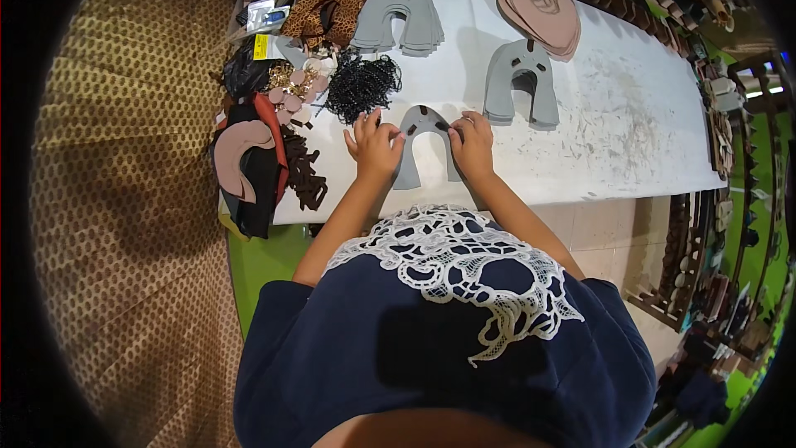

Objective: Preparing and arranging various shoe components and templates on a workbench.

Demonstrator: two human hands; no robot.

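A grey U-shaped cut-out piece point(427, 122), likely a shoe upper, lies on the white table in front of me, its curve pointing away. Small dark tabs sit at the top and on both sides of its curve. My left hand point(376, 150) holds its left edge near the side tab, the other fingers curled and slightly raised. My right hand point(473, 148) pinches its right edge by the other tab. Just beyond my left hand lies a pile of black cord-like strips point(362, 83). A stack of similar grey pieces with tabs point(520, 83) is to the right.
Another grey stack point(398, 21) and pink cut pieces point(539, 13) lie farther back on the white table point(630, 116). At left are leopard-print material point(327, 9), pink discs point(292, 102), dark brown strips point(307, 174) and a pink curved piece point(240, 158). Shoe forms line the far edge.
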